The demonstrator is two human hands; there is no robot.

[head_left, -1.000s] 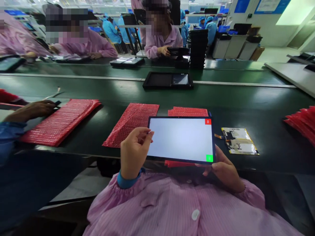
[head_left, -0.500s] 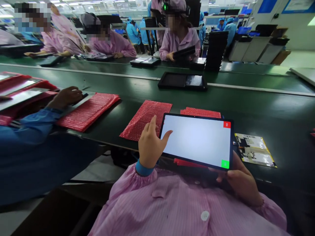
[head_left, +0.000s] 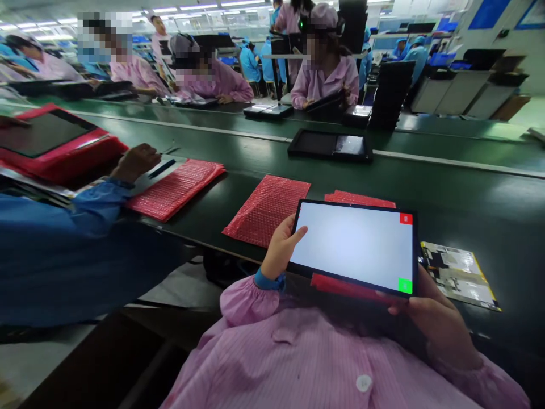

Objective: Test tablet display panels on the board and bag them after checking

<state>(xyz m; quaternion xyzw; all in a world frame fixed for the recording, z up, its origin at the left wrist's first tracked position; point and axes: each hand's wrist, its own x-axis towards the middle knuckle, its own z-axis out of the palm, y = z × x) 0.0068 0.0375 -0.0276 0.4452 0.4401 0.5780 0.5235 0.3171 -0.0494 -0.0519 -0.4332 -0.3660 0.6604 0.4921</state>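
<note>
A tablet screen [head_left: 351,247] glows plain white, with a red square in its upper right corner and a green one at the lower right. My left hand [head_left: 281,247] grips its left edge, the thumb over the front and the fingers behind. At the lower right corner, my right hand [head_left: 438,318] holds the tablet from below; part of its fingers is hidden. Right of the tablet lies an opened panel with exposed circuitry [head_left: 462,275], close to the screen's right edge. Under and behind the screen, red bubble-wrap [head_left: 361,199] shows; another red bubble-wrap pouch [head_left: 268,207] lies to the left.
A co-worker's hand [head_left: 138,162] and blue sleeve are at the left, near a red bubble-wrap pouch [head_left: 179,187] and a stack of wrapped panels [head_left: 63,142]. Ahead on the green bench [head_left: 238,153] sits a black tray [head_left: 309,145]. Several people work across it.
My left hand has closed from spread fingers onto the tablet's left edge. The view has shifted left. At the far left, a dark panel now lies on the red wrap.
</note>
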